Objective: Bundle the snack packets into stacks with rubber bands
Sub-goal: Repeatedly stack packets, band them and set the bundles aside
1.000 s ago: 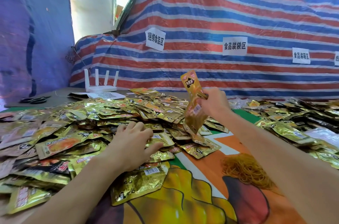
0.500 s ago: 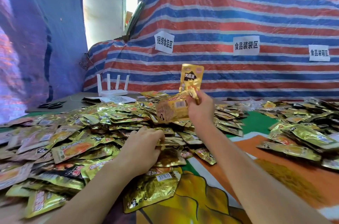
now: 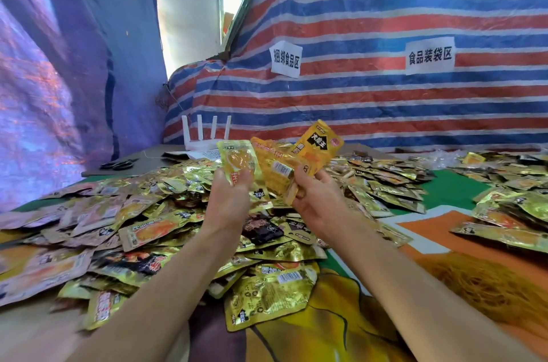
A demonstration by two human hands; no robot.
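My left hand (image 3: 229, 201) holds up one gold snack packet (image 3: 238, 164) with a yellow picture, pinched at its lower edge. My right hand (image 3: 315, 198) grips several orange and yellow packets (image 3: 296, 164) fanned out above the table. The two hands are side by side, and their packets nearly touch. A big heap of loose gold packets (image 3: 154, 213) covers the table below and to the left. A mound of tan rubber bands (image 3: 486, 287) lies at the right, beside my right forearm.
More packets (image 3: 510, 210) are spread at the right and far middle. A white router (image 3: 206, 134) and black scissors (image 3: 118, 165) sit at the far left of the table. A striped tarp (image 3: 385, 20) with paper labels hangs behind. The table cover (image 3: 450, 192) is green and orange.
My left hand has risen from the heap with a gold packet in it. My right hand has come down and toward the left hand with its packets.
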